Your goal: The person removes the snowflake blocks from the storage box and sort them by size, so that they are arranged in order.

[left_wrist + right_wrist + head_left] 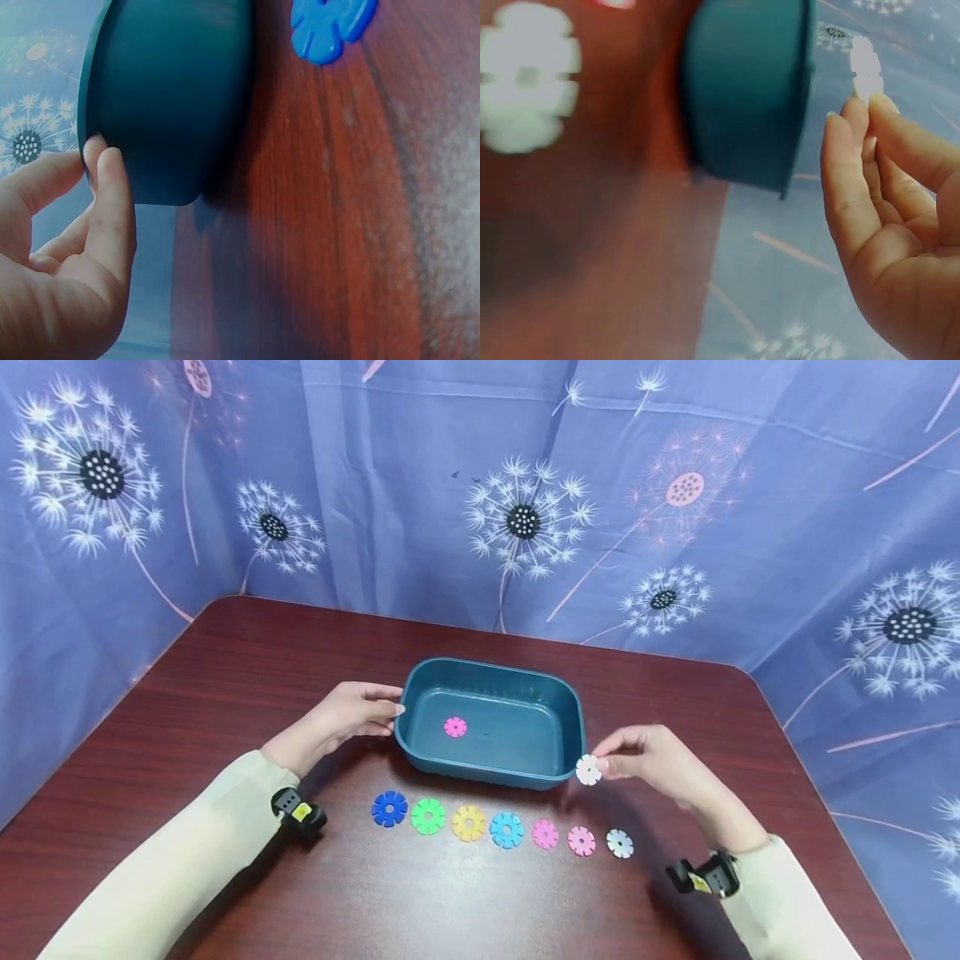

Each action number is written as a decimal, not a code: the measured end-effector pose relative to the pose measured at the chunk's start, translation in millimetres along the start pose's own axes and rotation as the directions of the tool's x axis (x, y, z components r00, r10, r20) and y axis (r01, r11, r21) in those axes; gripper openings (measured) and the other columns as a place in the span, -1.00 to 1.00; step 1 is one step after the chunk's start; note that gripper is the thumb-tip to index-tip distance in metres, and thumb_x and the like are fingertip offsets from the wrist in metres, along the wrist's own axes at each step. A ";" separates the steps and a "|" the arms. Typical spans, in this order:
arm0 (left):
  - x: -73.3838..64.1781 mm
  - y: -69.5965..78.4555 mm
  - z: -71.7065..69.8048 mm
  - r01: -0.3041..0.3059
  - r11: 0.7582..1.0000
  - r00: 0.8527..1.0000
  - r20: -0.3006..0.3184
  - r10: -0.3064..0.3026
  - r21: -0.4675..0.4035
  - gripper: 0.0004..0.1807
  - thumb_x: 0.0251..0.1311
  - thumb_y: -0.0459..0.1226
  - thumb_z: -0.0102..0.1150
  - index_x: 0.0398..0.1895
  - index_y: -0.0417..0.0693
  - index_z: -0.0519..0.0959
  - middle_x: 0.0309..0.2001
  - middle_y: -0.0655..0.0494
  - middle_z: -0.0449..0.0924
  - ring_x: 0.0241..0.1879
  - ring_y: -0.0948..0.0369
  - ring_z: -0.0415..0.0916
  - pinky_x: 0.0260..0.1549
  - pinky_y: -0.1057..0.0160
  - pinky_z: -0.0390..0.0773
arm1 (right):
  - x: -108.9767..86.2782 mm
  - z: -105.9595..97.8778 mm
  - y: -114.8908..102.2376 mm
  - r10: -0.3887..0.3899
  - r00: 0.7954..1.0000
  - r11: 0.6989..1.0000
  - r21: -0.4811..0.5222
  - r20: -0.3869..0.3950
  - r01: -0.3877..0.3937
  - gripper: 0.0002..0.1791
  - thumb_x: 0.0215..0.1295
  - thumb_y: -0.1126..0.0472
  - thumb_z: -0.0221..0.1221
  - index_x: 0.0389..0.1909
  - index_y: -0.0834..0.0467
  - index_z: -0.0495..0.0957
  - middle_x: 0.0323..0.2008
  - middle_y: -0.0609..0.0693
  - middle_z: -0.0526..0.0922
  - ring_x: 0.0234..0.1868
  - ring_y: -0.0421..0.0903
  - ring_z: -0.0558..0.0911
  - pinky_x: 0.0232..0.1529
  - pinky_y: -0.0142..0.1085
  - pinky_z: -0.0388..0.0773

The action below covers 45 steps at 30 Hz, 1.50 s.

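Note:
My left hand grips the left rim of a dark teal plastic basin, thumb at the edge and fingers against the outer wall. Between thumb and forefinger, my right hand pinches a white notched snowflake disc by its edge. That disc is held up near the basin's front right corner; the right wrist view shows it nearly edge-on. One pink snowflake disc lies on the basin floor, left of its middle.
In front of the basin runs a row of snowflake discs: blue, green, yellow, light blue, two pink and white. The brown table ends at a blue dandelion-print curtain.

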State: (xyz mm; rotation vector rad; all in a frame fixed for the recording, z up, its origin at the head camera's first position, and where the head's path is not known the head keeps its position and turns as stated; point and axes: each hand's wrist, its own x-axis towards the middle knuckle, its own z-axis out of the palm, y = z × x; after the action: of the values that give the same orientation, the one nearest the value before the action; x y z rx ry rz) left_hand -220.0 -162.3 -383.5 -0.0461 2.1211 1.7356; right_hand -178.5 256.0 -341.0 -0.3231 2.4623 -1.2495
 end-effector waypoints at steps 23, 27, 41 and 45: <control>0.2 -1.3 0.3 0.003 1.000 1.000 0.005 -0.003 -0.004 -0.40 0.37 -0.36 0.19 0.43 -0.42 0.34 -0.40 0.18 0.69 -0.45 0.36 0.64 -0.27 0.41 0.76 | -56.7 -25.2 91.9 0.125 0.972 0.989 0.055 0.197 -0.139 -0.65 0.35 0.36 0.25 -0.13 0.67 0.50 -0.37 -0.19 0.71 -0.31 -0.38 0.69 -0.18 -0.35 0.76; 0.8 -1.5 0.6 0.004 1.000 1.000 0.002 -0.004 -0.007 -0.40 0.37 -0.36 0.19 0.43 -0.41 0.34 -0.40 0.18 0.69 -0.45 0.36 0.63 -0.27 0.41 0.76 | -55.6 -27.9 96.5 0.141 0.967 0.988 0.030 0.213 -0.151 -0.65 0.35 0.34 0.27 -0.14 0.65 0.53 -0.38 -0.15 0.73 -0.31 -0.38 0.68 -0.19 -0.32 0.77; 0.0 2.0 0.4 0.009 1.000 1.000 0.002 -0.009 -0.001 -0.39 0.38 -0.37 0.19 0.44 -0.42 0.33 -0.38 0.17 0.69 -0.44 0.37 0.62 -0.28 0.43 0.75 | -50.3 -26.7 92.0 0.183 0.969 0.981 -0.094 0.168 -0.169 -0.79 0.27 0.41 0.28 -0.24 0.55 0.62 -0.38 0.11 0.74 -0.37 -0.23 0.66 -0.28 -0.29 0.76; 0.5 1.5 0.4 0.010 1.000 1.000 0.002 -0.010 0.001 -0.40 0.38 -0.38 0.17 0.43 -0.43 0.33 -0.40 0.19 0.67 -0.45 0.36 0.62 -0.28 0.43 0.75 | -48.0 -24.4 88.6 0.200 0.968 0.973 -0.143 0.153 -0.179 -0.84 0.26 0.45 0.26 -0.27 0.54 0.62 -0.41 0.08 0.72 -0.37 -0.19 0.64 -0.31 -0.27 0.76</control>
State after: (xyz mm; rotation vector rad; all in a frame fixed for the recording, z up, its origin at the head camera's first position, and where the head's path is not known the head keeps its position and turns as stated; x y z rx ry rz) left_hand -220.8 -161.4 -382.3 -0.0544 2.1163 1.7284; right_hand -148.4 342.6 -389.4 -0.2091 2.3708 -0.9493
